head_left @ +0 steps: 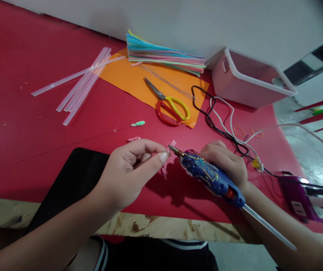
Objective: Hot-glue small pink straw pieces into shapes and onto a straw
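My right hand (pixel 226 160) is wrapped round a blue glue gun (pixel 203 171), with a clear glue stick (pixel 268 226) poking out of its rear. The gun's metal nozzle points left and meets, or nearly meets, a small pink pipe cleaner piece (pixel 164 171) at my left fingertips. My left hand (pixel 135 169) pinches that piece between thumb and forefinger; part of it is hidden behind the fingers. Just beyond my left hand, another short pink piece (pixel 133 139) lies on the red table. A thin wire with a green fuzzy tip (pixel 138 123) rests farther back.
Scissors (pixel 168 105) lie on an orange sheet (pixel 121 81), near bundled pipe cleaners (pixel 164 54). Several glue sticks (pixel 86 84) are at the left. A pink bin (pixel 243 86), tangled cords (pixel 220 124) and a purple power strip (pixel 302 199) occupy the right. A black phone (pixel 71 184) sits near the front edge.
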Tool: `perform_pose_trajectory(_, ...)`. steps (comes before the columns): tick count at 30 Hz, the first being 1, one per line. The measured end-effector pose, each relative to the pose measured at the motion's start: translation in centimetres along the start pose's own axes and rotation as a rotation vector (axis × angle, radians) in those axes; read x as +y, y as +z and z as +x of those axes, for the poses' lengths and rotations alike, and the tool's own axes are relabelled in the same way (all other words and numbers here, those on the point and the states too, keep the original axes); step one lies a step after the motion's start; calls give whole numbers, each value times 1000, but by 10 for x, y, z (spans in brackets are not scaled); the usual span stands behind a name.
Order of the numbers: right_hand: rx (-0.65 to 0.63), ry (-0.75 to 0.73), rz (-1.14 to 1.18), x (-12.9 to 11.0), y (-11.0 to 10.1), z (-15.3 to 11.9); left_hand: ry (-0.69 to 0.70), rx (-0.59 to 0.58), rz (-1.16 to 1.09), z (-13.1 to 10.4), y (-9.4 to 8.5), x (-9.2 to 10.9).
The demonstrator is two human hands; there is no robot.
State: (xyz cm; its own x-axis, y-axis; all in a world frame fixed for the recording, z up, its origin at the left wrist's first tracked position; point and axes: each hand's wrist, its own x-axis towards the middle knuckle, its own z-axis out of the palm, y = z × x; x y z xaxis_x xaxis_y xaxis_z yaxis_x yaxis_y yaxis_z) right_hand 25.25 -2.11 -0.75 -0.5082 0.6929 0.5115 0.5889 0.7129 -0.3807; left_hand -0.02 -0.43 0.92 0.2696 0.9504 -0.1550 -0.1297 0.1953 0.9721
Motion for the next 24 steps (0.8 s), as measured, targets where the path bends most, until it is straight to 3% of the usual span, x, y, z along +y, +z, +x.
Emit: perform_pose_trajectory(24,5,31,19,2,-1,-2,2,-36,-57,-2,-1,-1)
